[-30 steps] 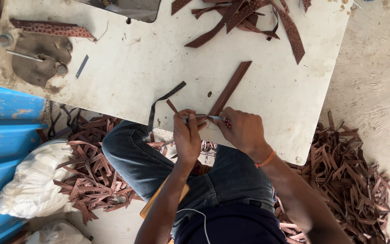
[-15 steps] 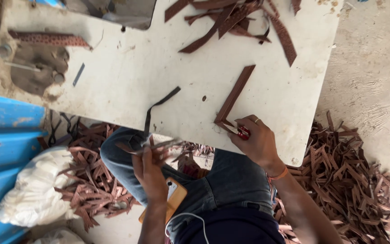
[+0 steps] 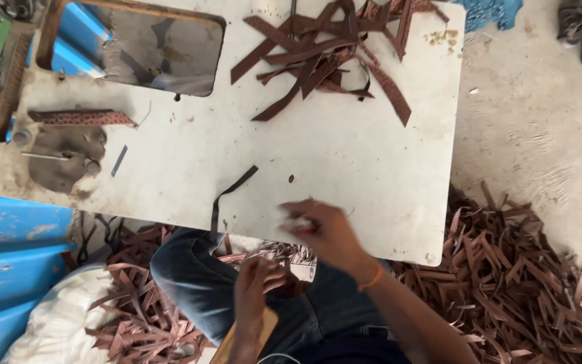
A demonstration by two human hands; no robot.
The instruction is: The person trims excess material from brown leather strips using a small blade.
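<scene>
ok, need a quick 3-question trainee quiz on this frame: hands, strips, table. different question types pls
1. True or false: the right hand is over the near edge of the white table.
2. Multiple choice: where is the left hand? A) on the heap of brown strips at the table's far end B) below the table edge, over the lap, by a few brown strips C) on the blue panel
3. Fill in: the thin dark strip lying on the table hangs over its ____ edge.

Key: 1 true; 2 B; 3 near. Note: the right hand is motion-blurred, so what it holds cannot be told. The heap of brown strips lies untouched, and more strips cover the floor.
</scene>
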